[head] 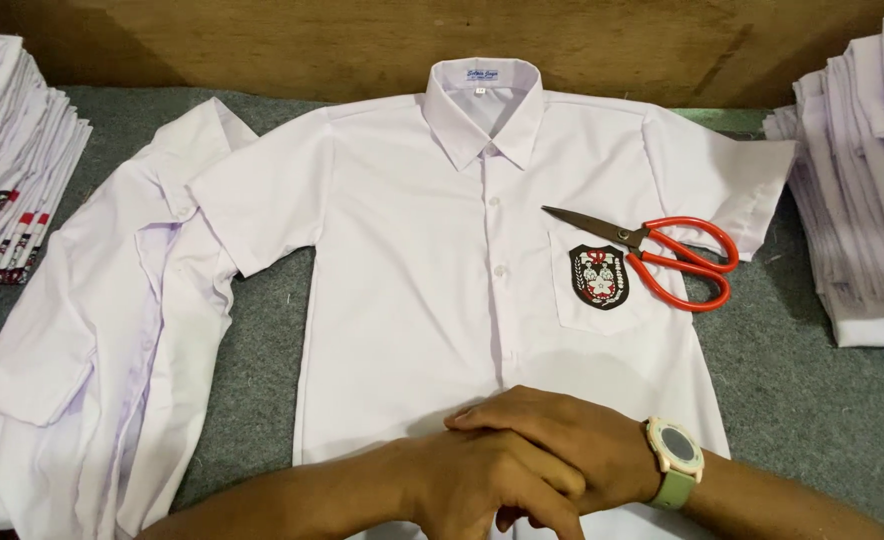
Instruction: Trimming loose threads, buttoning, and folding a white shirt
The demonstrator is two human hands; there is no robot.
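Observation:
A white short-sleeved shirt (432,270) lies spread out, front up and buttoned, on grey felt. It has a dark shield-shaped badge (598,276) on the chest pocket. At the shirt's lower edge my left hand (467,487) rests on the fabric. My right hand (572,440), with a pale green wristwatch (674,458), lies across the top of the left one. Neither hand holds anything. Red-handled scissors (662,255) lie shut on the shirt beside the pocket, well away from both hands.
A second white shirt (92,330) lies crumpled to the left. Stacks of folded white shirts stand at the far left (7,170) and at the right (867,190). A wooden board (362,40) runs behind the grey felt surface (802,400).

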